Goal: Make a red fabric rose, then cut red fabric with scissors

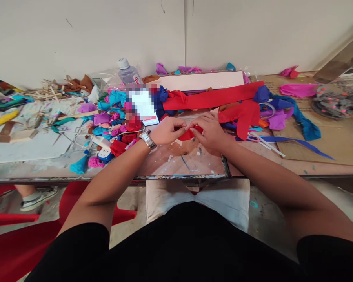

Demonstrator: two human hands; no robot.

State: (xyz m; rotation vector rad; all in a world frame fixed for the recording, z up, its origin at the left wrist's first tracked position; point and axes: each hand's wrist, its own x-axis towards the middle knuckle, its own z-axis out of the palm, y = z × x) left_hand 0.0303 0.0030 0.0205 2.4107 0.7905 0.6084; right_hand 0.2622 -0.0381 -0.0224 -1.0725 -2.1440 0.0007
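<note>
Both of my hands meet over the table in front of me. My left hand [168, 131], with a metal watch [148, 139] on its wrist, pinches the left side of a small red piece of cloth or crepe paper [187, 134]. The thumb and fingers of my right hand [207, 130] grip the same piece from the right. Part of it is hidden by my fingers. Just behind my hands, a long red strip [211, 98] runs across the table, and another red strip [248, 117] hangs toward me beside my right hand.
A capped plastic bottle [129, 73] and a lit phone [142, 102] stand behind my left hand. Colourful crumpled scraps [101, 117] heap up at left. A blue ribbon [300, 141] and thin white sticks [269, 145] lie at right on cardboard [338, 145]. Red chairs [26, 243] are below.
</note>
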